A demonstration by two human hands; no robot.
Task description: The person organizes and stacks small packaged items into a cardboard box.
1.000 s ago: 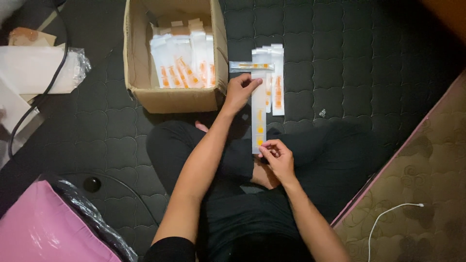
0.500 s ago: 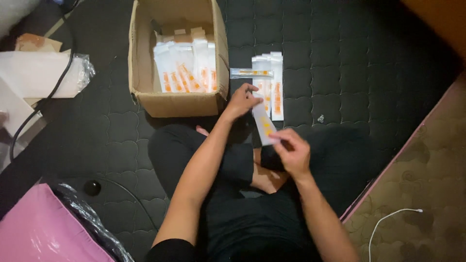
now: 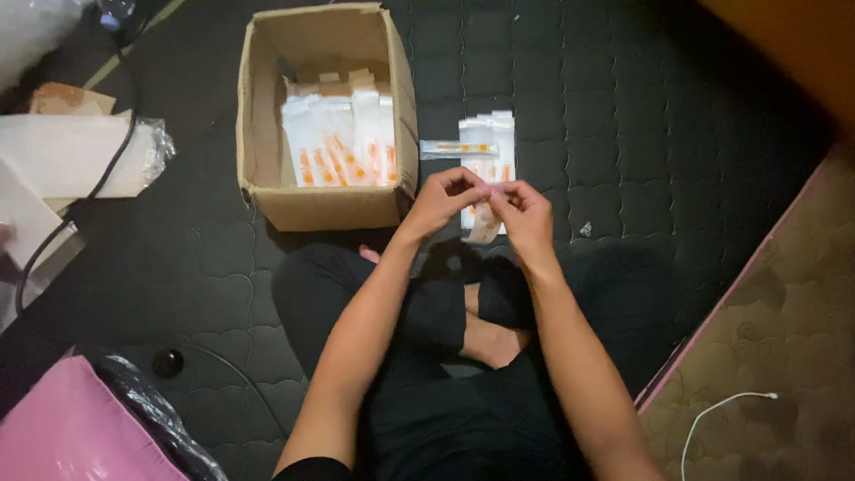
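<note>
Head view: I see both hands, left hand and right hand, pinching one clear packet above the loose pile, right of the cardboard box; the slick film could slip from my fingers.

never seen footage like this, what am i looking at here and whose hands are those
There is no machine here: a person sits cross-legged on a dark quilted mattress, and the single picture comes from a camera worn on their head, looking down. So the two bare arms reaching up from the bottom are the wearer's own. The left hand and right hand meet in front of them, together pinching one slim clear packet with orange print. Just beyond lies a small pile of similar packets. To its left stands an open cardboard box with more of them upright inside. A pink bag lies bottom left, and a white cable bottom right.
</note>
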